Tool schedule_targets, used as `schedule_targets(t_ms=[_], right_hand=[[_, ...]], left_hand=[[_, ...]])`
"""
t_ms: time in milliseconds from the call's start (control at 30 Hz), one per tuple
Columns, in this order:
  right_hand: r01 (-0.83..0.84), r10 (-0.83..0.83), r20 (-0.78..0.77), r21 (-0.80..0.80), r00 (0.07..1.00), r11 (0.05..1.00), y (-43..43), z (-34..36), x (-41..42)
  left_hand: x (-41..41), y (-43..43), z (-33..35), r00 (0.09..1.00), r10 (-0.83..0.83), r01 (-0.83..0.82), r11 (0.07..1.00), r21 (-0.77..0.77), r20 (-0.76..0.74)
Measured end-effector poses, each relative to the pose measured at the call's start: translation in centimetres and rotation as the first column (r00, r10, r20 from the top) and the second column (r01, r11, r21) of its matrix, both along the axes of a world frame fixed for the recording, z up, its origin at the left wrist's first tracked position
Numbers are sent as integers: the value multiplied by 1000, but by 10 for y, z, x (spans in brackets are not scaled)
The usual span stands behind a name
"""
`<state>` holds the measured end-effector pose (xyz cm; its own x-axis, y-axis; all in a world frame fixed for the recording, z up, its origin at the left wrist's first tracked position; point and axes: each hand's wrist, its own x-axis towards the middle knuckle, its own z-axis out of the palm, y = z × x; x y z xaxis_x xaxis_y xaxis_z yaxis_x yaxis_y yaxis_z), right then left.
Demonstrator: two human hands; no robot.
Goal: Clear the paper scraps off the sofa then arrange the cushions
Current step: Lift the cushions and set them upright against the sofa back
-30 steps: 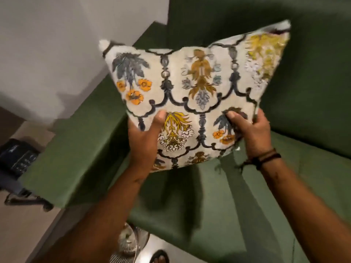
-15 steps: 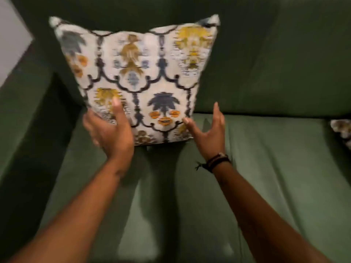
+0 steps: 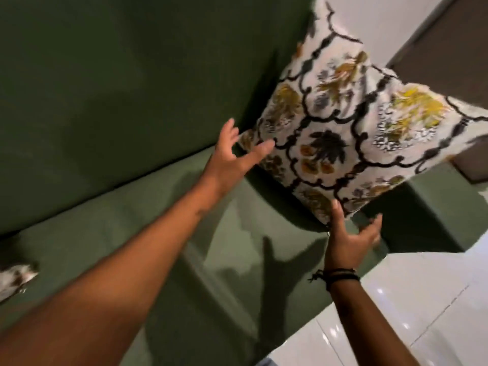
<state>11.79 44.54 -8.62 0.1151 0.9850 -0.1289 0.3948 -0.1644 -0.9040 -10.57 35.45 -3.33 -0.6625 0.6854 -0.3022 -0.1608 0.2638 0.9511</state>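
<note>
A white cushion (image 3: pixel 340 133) with a black, yellow and orange floral print stands tilted on its corner at the right end of the green sofa (image 3: pixel 126 249), leaning on the backrest. My left hand (image 3: pixel 232 157) is at its left corner with fingers spread and the thumb against the fabric. Below its lowest corner is my right hand (image 3: pixel 351 239), fingers apart and one fingertip touching the edge. Neither hand grips it. A corner of a second patterned cushion (image 3: pixel 14 280) shows at the left edge, on the seat. I see no paper scraps.
The sofa's right armrest (image 3: pixel 435 207) rises just behind the cushion. Glossy white floor tiles (image 3: pixel 396 326) fill the lower right. A white wall (image 3: pixel 383 19) and a brown panel (image 3: pixel 454 56) stand behind the sofa's right end.
Both hands held a cushion, set it against the backrest at the sofa's left end and let go. The view has swung right, and my open hands now reach a cushion at the right end.
</note>
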Motion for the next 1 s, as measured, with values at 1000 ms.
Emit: schedule_targets(t_ms=[1000], right_hand=[[-813,817,4,-98,576,574,69,84,-138]], left_hand=[[22,-54,25,711,675,-704,680,-205,-198]])
